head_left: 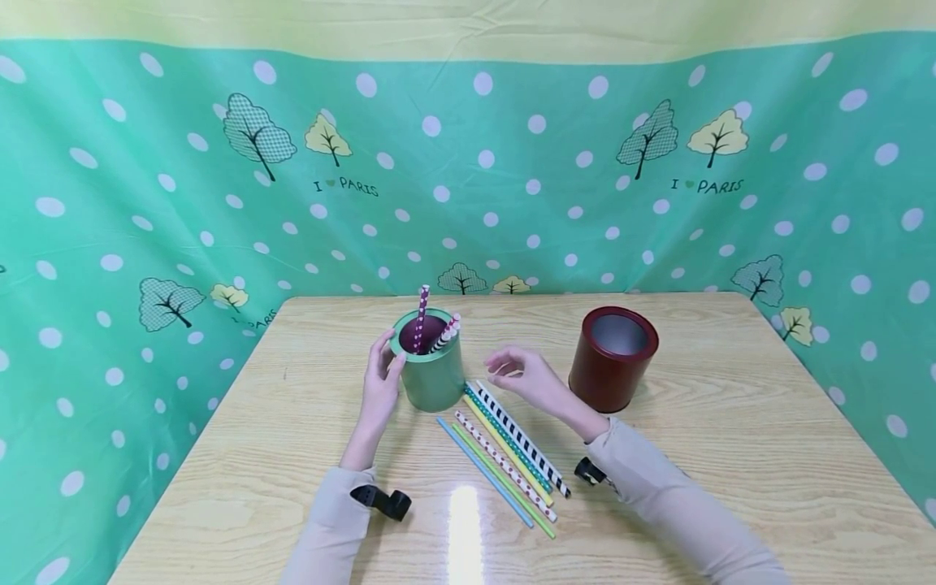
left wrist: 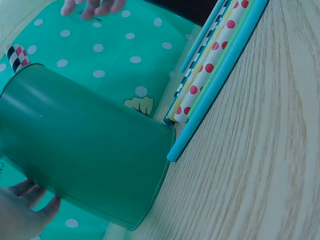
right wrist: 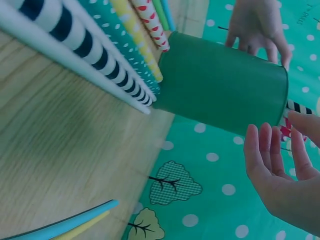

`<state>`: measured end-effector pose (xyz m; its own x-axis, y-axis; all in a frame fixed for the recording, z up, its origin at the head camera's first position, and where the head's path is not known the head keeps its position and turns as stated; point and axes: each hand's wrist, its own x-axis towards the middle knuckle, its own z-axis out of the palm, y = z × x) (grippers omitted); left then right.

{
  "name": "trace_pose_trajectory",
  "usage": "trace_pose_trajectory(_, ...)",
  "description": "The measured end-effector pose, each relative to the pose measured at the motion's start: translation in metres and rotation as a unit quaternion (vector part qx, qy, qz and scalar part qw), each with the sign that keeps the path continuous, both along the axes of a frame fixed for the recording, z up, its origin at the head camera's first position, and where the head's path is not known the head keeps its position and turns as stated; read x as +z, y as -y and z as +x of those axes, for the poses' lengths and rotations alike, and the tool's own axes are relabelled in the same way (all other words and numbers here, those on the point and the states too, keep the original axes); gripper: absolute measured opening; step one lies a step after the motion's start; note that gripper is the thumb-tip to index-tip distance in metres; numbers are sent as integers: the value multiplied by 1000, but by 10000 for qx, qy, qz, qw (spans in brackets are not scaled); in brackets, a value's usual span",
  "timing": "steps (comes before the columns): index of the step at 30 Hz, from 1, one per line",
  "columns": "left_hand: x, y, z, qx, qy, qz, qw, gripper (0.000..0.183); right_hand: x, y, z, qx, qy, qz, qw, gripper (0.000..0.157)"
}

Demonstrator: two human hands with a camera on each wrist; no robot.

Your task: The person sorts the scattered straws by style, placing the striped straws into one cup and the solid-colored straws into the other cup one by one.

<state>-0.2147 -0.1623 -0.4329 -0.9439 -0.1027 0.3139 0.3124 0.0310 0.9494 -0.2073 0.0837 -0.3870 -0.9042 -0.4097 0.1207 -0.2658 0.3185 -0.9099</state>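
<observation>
My left hand (head_left: 382, 380) rests its fingertips on the left side of a green can (head_left: 433, 382), near its rim. Several patterned paper straws (head_left: 422, 318) stand tilted inside that can, among them a purple one with white dots. To the can's right, my right hand (head_left: 528, 375) hovers over the table with loosely bent fingers and nothing between them. Below it lies a row of several straws (head_left: 504, 455): striped, dotted and plain ones side by side. The right wrist view shows the right hand (right wrist: 285, 175) beside the can's mouth, apart from it.
A dark red can (head_left: 613, 361) stands upright on the wooden table (head_left: 292, 422), right of my right hand. A green dotted cloth (head_left: 468, 162) hangs behind and at both sides. In the right wrist view, blue and yellow straw-like pieces (right wrist: 75, 221) lie at the lower left.
</observation>
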Motion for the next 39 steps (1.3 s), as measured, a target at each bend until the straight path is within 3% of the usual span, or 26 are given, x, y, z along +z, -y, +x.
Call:
trace_pose_trajectory(9, 2, 0, 2, -93, -49, 33, 9999, 44, -22, -3, -7, 556, -89, 545, 9969, 22)
trace_pose_trajectory(16, 2, 1, 2, -72, 11, -27, 10000, 44, -28, -5, -6, 892, -90, 771, 9930, 23)
trace_pose_trajectory(35, 1, 1, 0, -76, 99, 1, 9999, 45, -51, -8, -8, 770, 33, 1484, 9859, 26)
trace_pose_trajectory(39, 6, 1, 3, -122, 151, 53, 9998, 45, -53, -7, -8, 775, 140, 1540, 9849, 27)
